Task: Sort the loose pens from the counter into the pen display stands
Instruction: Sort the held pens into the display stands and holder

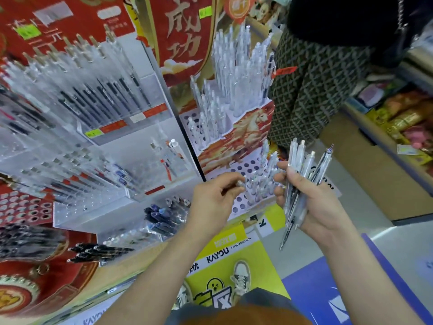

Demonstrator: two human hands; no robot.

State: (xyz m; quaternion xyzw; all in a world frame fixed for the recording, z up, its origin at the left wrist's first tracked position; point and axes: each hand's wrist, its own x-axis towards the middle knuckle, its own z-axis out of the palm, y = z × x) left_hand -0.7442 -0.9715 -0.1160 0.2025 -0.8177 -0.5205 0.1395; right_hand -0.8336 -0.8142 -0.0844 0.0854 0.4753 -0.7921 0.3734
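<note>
On the head view I have the left hand (216, 198) over the lowest tier of the red-and-white pen display stand (236, 208). Its thumb and fingertips pinch the top of a single clear pen (240, 183). That pen stands at the edge of a small cluster of clear pens (262, 181) seated in the holes of the tier.

The right hand (314, 202) is just beside the stand on its right. Its fingers are curled round a bundle of clear pens (301, 167), with the clicker ends fanned upward and the tips poking out below the palm.

The stand's upper tiers are packed with more upright pens (234, 73). To the left, an acrylic display stand (150, 95) carries rows of dark-barrelled pens. Several black pens (98, 252) lie flat at lower left.

A person in a patterned coat (316, 90) stands behind the tiered stand. Below the hands I see a yellow KAYOU box (225, 250) and a shoe (241, 275).
</note>
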